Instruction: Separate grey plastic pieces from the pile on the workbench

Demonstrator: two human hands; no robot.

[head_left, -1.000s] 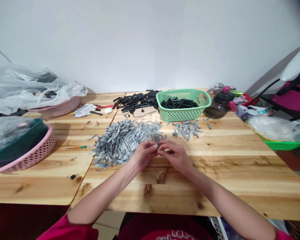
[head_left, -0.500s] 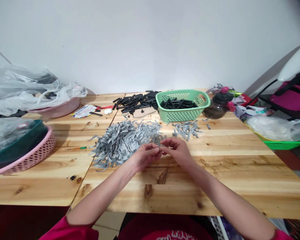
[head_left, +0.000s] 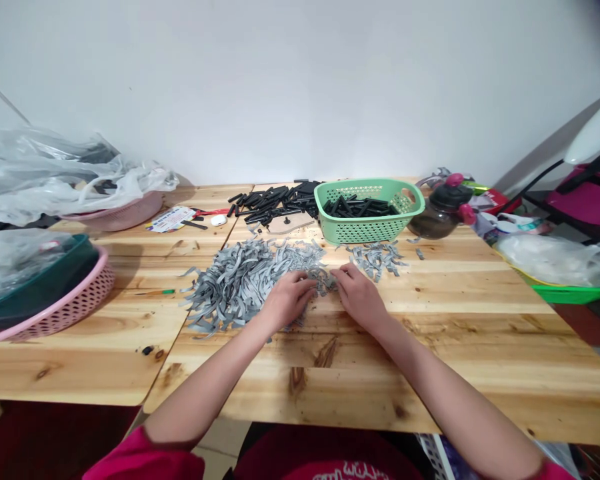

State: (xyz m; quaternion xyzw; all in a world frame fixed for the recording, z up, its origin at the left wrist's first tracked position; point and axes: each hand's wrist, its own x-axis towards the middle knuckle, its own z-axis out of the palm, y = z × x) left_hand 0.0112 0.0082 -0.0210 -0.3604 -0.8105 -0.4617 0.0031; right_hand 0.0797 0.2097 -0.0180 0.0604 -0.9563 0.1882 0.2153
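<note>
A heap of grey fabric strips (head_left: 245,280) lies on the wooden table in front of me. At its right edge is a patch of small clear or metallic-looking pieces (head_left: 323,280), too small to name. My left hand (head_left: 289,299) rests at this edge, its fingers bent and drawn together against the strips and small pieces. On the other side of the patch, my right hand (head_left: 357,293) has its thumb and fingertips pinched close to the table. What either hand holds, if anything, is hidden. Beyond the right hand lies a smaller scatter of grey pieces (head_left: 377,258).
A green basket (head_left: 365,232) of black tubes stands behind the strips, with more black tubes (head_left: 275,202) loose to its left. A dark spray bottle (head_left: 441,212) is at the right. Pink basket (head_left: 67,313), plastic bags (head_left: 65,177) and a small brush (head_left: 166,291) are leftward.
My hands were together with fingertips meeting over a small piece. They have separated, left hand to the left onto the heap's edge, right hand slightly away and forward. The view has shifted slightly.
</note>
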